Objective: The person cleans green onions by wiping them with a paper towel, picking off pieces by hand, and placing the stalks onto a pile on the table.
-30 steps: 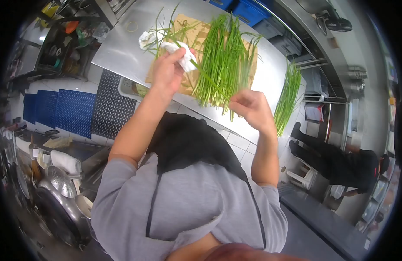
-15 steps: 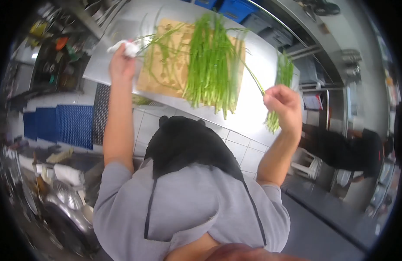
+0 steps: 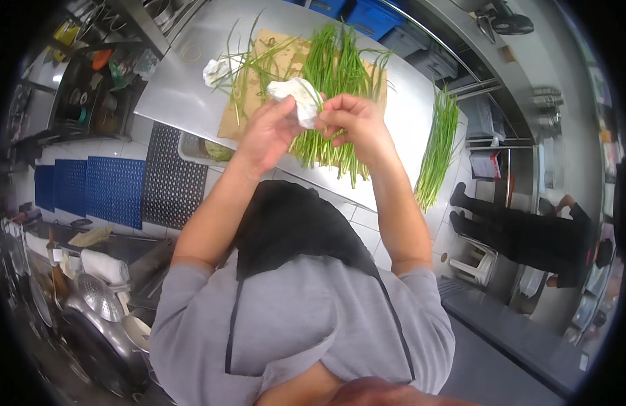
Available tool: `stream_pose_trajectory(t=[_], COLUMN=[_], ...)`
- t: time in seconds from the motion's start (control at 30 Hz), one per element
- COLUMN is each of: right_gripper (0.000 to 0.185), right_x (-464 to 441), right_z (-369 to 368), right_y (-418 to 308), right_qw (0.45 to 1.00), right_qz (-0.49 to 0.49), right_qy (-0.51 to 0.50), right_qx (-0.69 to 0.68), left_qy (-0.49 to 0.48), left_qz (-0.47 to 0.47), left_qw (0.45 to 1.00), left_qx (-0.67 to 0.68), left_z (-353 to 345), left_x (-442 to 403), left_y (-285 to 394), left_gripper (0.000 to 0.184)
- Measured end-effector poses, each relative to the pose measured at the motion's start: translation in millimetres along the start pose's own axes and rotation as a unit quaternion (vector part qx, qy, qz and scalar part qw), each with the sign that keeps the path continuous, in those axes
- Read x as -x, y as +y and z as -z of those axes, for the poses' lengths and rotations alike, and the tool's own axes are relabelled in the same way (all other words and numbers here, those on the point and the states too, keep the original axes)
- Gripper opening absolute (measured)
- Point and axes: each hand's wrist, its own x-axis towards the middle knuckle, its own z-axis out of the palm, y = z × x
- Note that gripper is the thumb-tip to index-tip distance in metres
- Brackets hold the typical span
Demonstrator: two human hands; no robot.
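My left hand [image 3: 267, 135] is closed on a crumpled white paper towel or cloth [image 3: 298, 96], held up over the board's near side. My right hand [image 3: 357, 125] meets it, with thumb and fingers pinched around a thin green chive stalk [image 3: 319, 108] at the towel's edge. Behind and below the hands, a large pile of long green chives [image 3: 337, 64] covers much of the wooden cutting board [image 3: 276, 51]. Loose blades [image 3: 235, 101] are scattered on the board's left part. A second white wad [image 3: 220, 72] lies at the board's left edge.
Another bundle of chives [image 3: 438, 145] lies on the right of the steel table [image 3: 184, 88]. Blue bins [image 3: 372, 19] stand beyond the far edge. A person in dark clothes [image 3: 529, 233] is off to the right. Pans and a strainer [image 3: 100, 298] sit at lower left.
My left hand has come right from the table's left side with a white towel. My right hand has moved left with a chive, so both hands now meet over the board.
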Motion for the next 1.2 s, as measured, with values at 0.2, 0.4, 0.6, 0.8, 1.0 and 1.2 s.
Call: stream_pose_trajectory(t=[0.2, 0.4, 0.6, 0.8, 1.0, 1.2], right_gripper=[0.008, 0.009, 0.008, 0.006, 0.005, 0.003], right_x=[5, 8, 16, 47, 77, 102], right_z=[-5, -4, -2, 32, 71, 94], right_y=[18, 31, 39, 29, 27, 19], right_qw=[0.999, 0.997, 0.998, 1.0, 0.999, 0.998], right_qz=[-0.018, -0.057, -0.047, -0.015, -0.006, 0.011], right_qy=[0.026, 0.018, 0.023, 0.005, 0.02, 0.052], right_qx=[-0.01, -0.056, -0.018, -0.007, -0.038, -0.019], left_qy=[0.027, 0.101, 0.168, 0.17, 0.142, 0.151], left_qz=[-0.005, -0.031, -0.022, -0.051, -0.072, -0.113], left_qw=[1.0, 0.993, 0.984, 0.984, 0.985, 0.981], left_qx=[0.008, -0.05, -0.048, -0.029, -0.07, -0.05], left_z=[-6, -3, -8, 5, 11, 27], left_x=[8, 8, 5, -16, -30, -52], left_y=[-8, -34, -29, 0, 23, 35], left_gripper=[0.035, 0.028, 0.025, 0.026, 0.025, 0.022])
